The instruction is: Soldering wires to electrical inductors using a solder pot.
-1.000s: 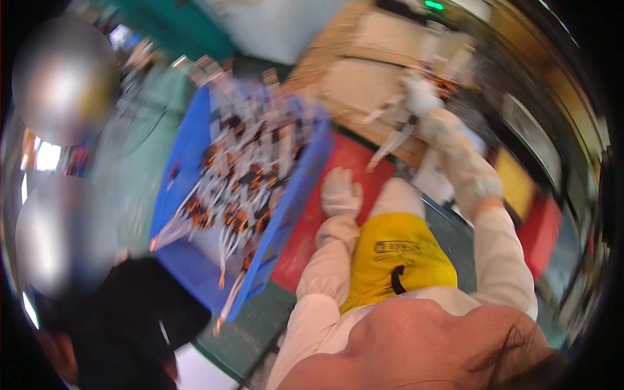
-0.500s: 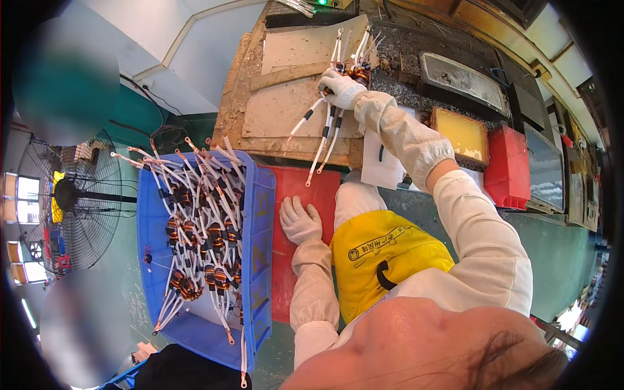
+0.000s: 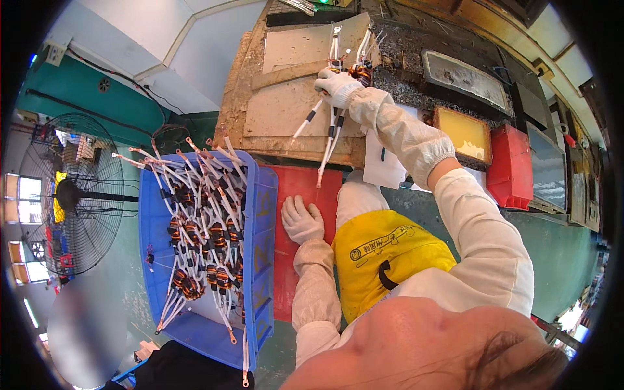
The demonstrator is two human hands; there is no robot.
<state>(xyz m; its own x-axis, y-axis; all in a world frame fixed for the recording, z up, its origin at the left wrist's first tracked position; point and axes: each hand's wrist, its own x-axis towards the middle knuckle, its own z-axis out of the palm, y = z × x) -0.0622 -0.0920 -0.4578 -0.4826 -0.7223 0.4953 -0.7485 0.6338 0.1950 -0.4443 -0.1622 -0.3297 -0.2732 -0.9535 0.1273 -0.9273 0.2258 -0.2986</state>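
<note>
My right hand (image 3: 338, 88), in a white glove, is closed around a copper-wound coil (image 3: 335, 65) at the front part of the workbench. Its white leads with black sleeves (image 3: 330, 140) hang toward me past the bench edge, and other leads point away. Just right of that hand lies a second wound coil (image 3: 361, 75) with white leads reaching to the far side. My left hand (image 3: 303, 220), also gloved, rests with its fingers stretched out on a red surface (image 3: 286, 279) beside the blue crate, holding nothing.
A blue crate (image 3: 261, 227) on the left holds several coils (image 3: 218, 276) with white leads sticking over its rim. A standing fan (image 3: 68, 195) is farther left. On the wooden bench (image 3: 227, 130) are a tray of yellowish material (image 3: 463, 135), a red bin (image 3: 510, 168) and a framed grey panel (image 3: 465, 79).
My right hand has shifted slightly left with the coil. The hanging leads have swung closer together. My left hand stays in place.
</note>
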